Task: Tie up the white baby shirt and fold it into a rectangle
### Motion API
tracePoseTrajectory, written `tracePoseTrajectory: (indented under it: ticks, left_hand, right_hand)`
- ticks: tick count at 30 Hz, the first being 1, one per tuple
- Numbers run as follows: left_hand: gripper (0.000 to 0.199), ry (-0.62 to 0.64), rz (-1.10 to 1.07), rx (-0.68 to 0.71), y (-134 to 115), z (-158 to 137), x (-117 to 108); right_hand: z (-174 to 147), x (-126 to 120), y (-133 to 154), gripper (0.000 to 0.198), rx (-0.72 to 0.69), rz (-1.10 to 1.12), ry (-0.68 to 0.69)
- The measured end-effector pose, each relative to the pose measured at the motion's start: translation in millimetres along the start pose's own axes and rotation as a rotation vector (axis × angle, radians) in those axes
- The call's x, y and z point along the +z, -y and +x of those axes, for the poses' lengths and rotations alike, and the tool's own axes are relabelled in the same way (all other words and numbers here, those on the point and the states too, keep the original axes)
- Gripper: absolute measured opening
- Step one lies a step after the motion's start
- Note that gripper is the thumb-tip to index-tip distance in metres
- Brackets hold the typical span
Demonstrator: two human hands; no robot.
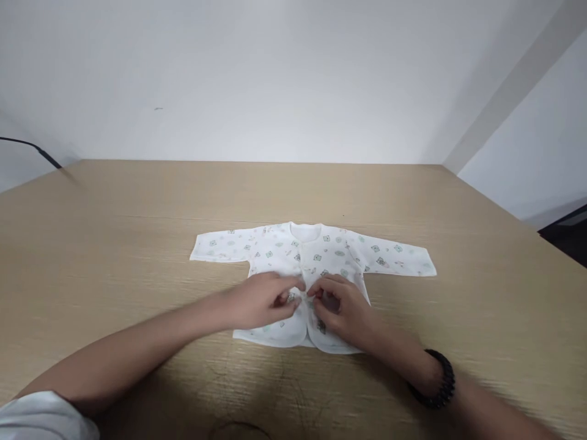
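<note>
A white long-sleeved baby shirt (316, 247) with small animal prints lies flat on the table, collar away from me and sleeves spread to both sides. Its front edges meet along the middle, parting in rounded corners at the hem. Over the left front panel, my left hand (266, 299) reaches to the middle edge, thumb and forefinger apart. Across from it, my right hand (342, 305) has its thumb and fingertips pinched together at the same edge, on the cloth. The fingertips of both hands nearly meet, and they partly cover the front closure.
The wooden table (137, 201) runs back to a white wall (293, 79). A black cable (46, 156) comes in at the left edge, and a dark object (566, 229) stands beyond the table's right side. A black beaded bracelet (443, 379) circles my right wrist.
</note>
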State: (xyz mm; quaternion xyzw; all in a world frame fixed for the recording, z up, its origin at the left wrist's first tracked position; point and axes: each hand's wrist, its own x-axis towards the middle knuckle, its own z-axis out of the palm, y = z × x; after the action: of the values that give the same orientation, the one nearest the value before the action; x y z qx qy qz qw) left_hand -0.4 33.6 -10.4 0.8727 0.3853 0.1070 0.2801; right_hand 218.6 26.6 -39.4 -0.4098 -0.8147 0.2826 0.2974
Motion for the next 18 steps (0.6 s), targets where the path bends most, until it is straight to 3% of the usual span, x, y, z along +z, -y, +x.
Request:
tracePoseTrajectory:
  ticks: [2,4,6,10,12,14,18]
  left_hand:
    - [0.036,0.048,-0.038,-0.114,4,-2,-21]
    - [0.048,-0.043,0.047,-0.275,21,-7,-47]
    - [0.057,-0.094,0.177,-0.487,51,-15,-76]
    - [0.08,-0.012,0.276,-0.785,127,-39,-121]
    - [0.084,0.02,0.242,-0.766,155,-50,-132]
    - [0.078,0.039,0.21,-0.705,170,-57,-135]
    - [0.057,0.095,0.099,-0.6,170,-62,-136]
  right_hand:
    - [3,-9,-7,0.013,-0.009,-0.022,-0.02]
    - [7,-25,-21,0.013,-0.004,-0.121,-0.1]
    - [11,-47,-43,0.021,0.019,-0.288,-0.204]
    - [11,-95,-99,0.033,0.078,-0.587,-0.372]
    - [7,-111,-122,0.04,0.147,-0.644,-0.36]
    - [4,-121,-138,0.042,0.198,-0.662,-0.252]
    - [3,-131,-139,0.033,0.215,-0.642,-0.103]
